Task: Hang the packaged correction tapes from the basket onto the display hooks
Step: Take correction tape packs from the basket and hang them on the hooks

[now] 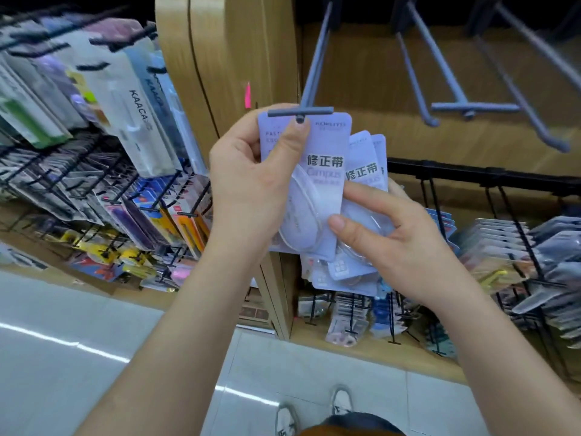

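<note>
1. Fingers: the left hand [248,184] pinches the front correction tape pack [327,136] near its top, thumb on the face, other fingers curled behind; the right hand [405,243] grips a fan of further packs [361,146], thumb across a clear blister
2. Front pack's top edge sits at the T-shaped crossbar of a grey display hook [316,58]; cannot tell whether the hang hole is on the tip
3. Room: to the right, more grey hooks [471,107] stand bare, with open gaps between them
4. Surroundings: wooden divider [226,58] just left of the left hand, pink tag [248,96] on it; beyond it, a rack of hanging packets [138,121]; black wire rail [471,174] lower right, stocked hooks beneath
5. Print: "修正带" and "Campus" on the front pack, "修正带" on the next; "KAACA" on the rack packets; corner brand too blurred
</note>
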Tool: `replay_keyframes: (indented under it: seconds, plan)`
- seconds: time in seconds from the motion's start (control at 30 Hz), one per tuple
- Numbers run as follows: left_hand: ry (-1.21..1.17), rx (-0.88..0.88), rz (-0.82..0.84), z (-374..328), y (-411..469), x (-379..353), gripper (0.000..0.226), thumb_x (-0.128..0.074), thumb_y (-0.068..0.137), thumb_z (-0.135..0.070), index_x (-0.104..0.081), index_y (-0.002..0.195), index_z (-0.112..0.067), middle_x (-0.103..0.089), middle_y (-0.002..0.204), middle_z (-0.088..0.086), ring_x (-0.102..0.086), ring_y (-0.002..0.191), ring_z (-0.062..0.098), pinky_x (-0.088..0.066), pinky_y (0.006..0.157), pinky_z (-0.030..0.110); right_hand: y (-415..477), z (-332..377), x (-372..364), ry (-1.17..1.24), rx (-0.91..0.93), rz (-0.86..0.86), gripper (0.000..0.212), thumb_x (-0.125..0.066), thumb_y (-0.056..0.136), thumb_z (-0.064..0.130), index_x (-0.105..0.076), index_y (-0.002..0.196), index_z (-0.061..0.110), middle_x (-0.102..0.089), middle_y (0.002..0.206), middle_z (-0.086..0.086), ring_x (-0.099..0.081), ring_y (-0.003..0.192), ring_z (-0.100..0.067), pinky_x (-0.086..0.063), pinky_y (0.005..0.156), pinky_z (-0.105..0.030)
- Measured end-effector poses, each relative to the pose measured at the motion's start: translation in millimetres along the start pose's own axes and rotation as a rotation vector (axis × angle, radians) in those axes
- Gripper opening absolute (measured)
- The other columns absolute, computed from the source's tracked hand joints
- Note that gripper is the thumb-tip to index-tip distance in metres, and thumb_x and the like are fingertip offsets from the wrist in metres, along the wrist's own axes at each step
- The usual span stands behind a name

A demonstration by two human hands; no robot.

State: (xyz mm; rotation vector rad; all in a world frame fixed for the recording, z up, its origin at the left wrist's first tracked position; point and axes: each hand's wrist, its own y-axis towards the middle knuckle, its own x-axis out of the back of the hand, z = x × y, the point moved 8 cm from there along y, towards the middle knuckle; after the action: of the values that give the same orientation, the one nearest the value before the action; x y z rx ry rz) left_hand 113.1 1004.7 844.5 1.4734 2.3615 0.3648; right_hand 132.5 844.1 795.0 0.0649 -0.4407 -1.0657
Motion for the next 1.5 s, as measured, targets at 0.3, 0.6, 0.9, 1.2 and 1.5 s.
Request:
replay_keyframes:
  seconds: [0.3,0.6,0.9,1.2,1.5]
  plan:
    - [0.112,0.157,0.086,9,8,-3,0.018,-0.049,0.103,-0.019,-0.067,0.102,-0.018,-0.073,0.088,-0.01,-0.068,0.082,0.005,-0.054,0.072,0.024,11,-13,-7,0.071,-0.062,0.034,0.033,-0.067,0.09,0.036,-0.067,0.123,0.04,-0.056,0.137,0.015,-0.049,0.129,0.001,-0.039,0.11,-0.025]
    - [0.635,-0.067,0.088,29,-48,19,0.081,-0.078,0.074,-0.039,-0.036,0.144,-0.045,-0.059,0.122,-0.011,-0.063,0.107,0.01,-0.057,0.083,0.039,17,-13,-5,0.098,-0.06,-0.026,0.031,-0.064,0.094,0.022,-0.068,0.123,0.031,-0.066,0.127,0.011,-0.057,0.123,-0.007,-0.046,0.103,-0.028]
    - [0.818,0.045,0.039,48,-17,-21,0.079,-0.07,0.086,-0.046,-0.026,0.152,-0.039,-0.047,0.113,-0.008,-0.045,0.091,0.003,-0.035,0.075,0.024,-19,-49,38,0.201,-0.248,-0.284,0.041,-0.054,0.082,0.025,-0.069,0.112,0.049,-0.062,0.123,0.03,-0.054,0.123,-0.001,-0.043,0.104,-0.031]
    - [0.829,0.06,0.159,49,-39,-1,0.067,-0.065,0.085,-0.052,-0.033,0.143,-0.042,-0.05,0.135,-0.013,-0.062,0.098,0.01,-0.051,0.082,0.037,-33,-41,21,0.316,-0.172,-0.258,0.067,-0.067,0.085,0.026,-0.039,0.139,0.054,-0.05,0.146,0.014,-0.056,0.128,-0.014,-0.049,0.103,-0.047]
    - [0.363,0.348,0.259,73,-64,-21,0.045,-0.057,0.069,-0.074,-0.062,0.086,-0.033,-0.065,0.099,0.007,-0.066,0.085,0.024,-0.057,0.077,0.047,-34,-30,4,0.421,-0.116,-0.294,0.089,-0.073,0.082,0.019,-0.02,0.151,0.036,-0.059,0.139,0.007,-0.062,0.122,-0.017,-0.055,0.089,-0.03]
